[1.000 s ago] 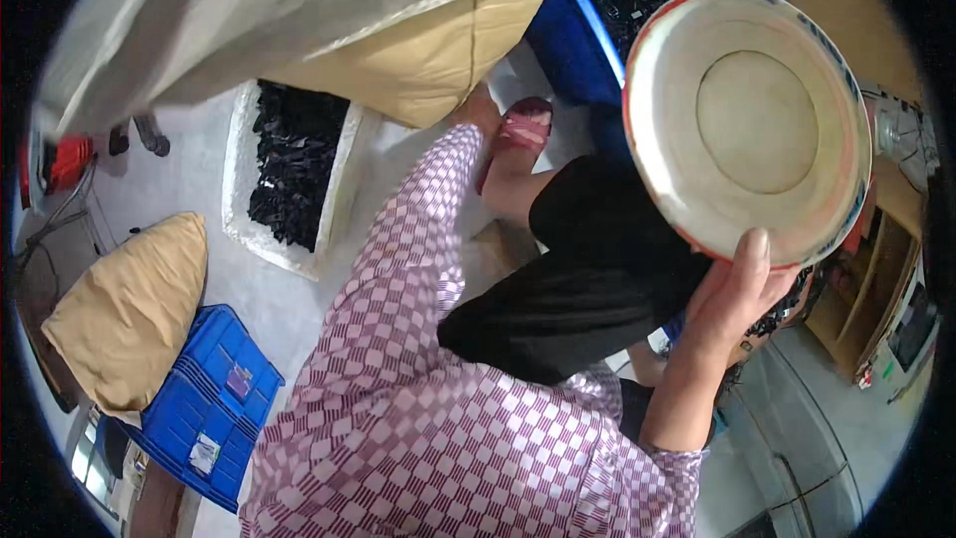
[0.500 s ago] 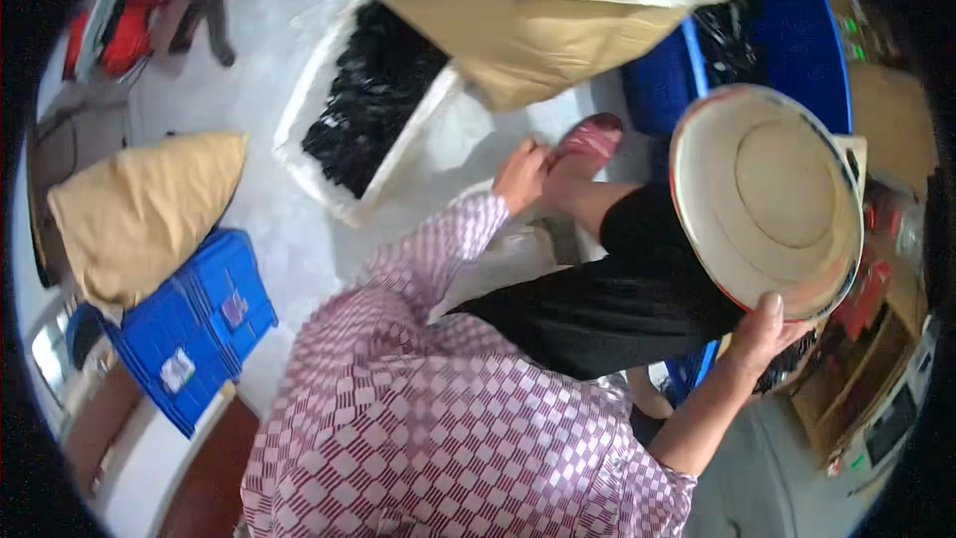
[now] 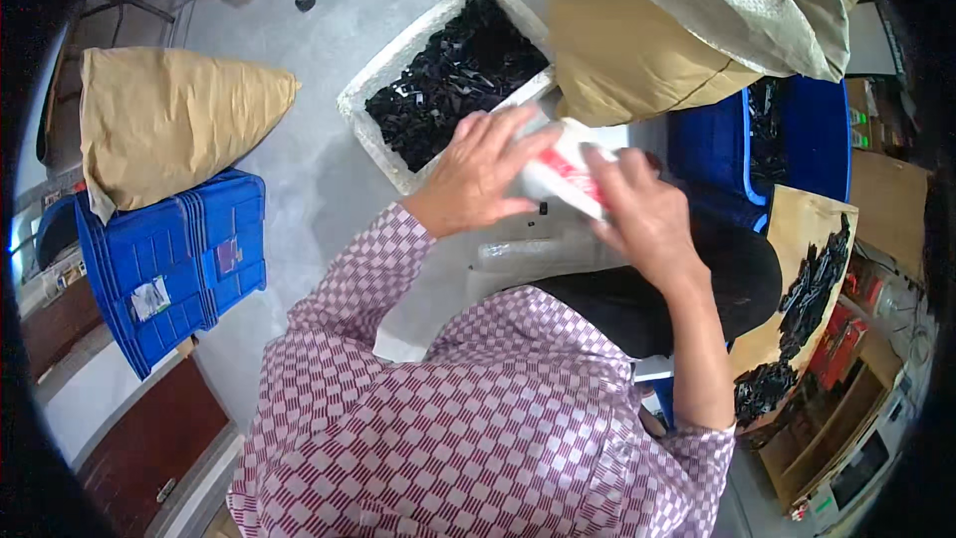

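Between my hands is a white object [image 3: 566, 171] with red markings, smeared by motion; its kind is unclear, and I cannot tell whether it is the basin held earlier. My right hand [image 3: 649, 214] grips its right end with bent fingers. At the left end, my left hand [image 3: 476, 167] has its thumb and stretched fingers on either side of it. Just beyond the left hand stands a white foam box [image 3: 370, 144] holding small black pieces [image 3: 453, 70]. Under the hands, a clear plastic item [image 3: 528, 254] lies among a few black bits on the floor.
A large tan sack [image 3: 637, 40] stands beyond my hands, beside a blue bin [image 3: 817, 125]. At right, a wooden board [image 3: 797, 209] bears black strips, near my bent knee [image 3: 747, 284]. Left, another tan sack [image 3: 179, 120] rests on stacked blue crates [image 3: 189, 254].
My left hand has come up from beside my foot to meet the right. The right hand, which held a round cream basin at right, has moved left and away. The view has shifted.
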`<state>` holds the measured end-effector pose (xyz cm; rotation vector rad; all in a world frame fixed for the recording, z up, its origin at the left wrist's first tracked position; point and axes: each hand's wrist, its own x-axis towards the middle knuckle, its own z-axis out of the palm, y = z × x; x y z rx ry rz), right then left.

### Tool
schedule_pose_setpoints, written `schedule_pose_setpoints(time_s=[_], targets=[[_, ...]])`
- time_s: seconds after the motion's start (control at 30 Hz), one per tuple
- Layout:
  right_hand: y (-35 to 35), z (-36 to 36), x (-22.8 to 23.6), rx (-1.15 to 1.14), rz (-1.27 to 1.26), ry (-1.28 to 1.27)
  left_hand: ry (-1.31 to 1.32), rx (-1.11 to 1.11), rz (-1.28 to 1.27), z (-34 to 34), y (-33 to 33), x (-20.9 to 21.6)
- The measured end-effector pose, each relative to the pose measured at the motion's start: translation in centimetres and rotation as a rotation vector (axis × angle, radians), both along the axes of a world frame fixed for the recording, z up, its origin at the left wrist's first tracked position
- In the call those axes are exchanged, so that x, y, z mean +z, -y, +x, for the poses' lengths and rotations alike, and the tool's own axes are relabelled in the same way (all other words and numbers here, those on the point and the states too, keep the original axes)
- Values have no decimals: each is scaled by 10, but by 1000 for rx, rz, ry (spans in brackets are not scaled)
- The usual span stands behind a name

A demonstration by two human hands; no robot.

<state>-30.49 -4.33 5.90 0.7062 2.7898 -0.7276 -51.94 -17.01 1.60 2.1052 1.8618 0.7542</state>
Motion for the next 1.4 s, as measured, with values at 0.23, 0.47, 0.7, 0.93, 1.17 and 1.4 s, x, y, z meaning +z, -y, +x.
schedule_pose_setpoints(time_s=[0.23,0.47,0.7,0.93,1.17,1.4], targets=[[12,-24,-24,64,45,-197,49,287,-161,-43,34,-75],[-20,13,-49,-256,-49,-103,-203,984,-209,-139,52,-142],[-13,12,-53,-258,-179,-35,-387,1180,-385,-158,51,-237],[-12,12,-68,-172,-129,-45,-258,1296,-413,-121,48,-262],[-10,-9,-60,-130,-237,-4,-198,1143,-618,-144,56,-270],[-8,-14,-57,-90,-202,69,816,1566,-584,-125,28,-238]])
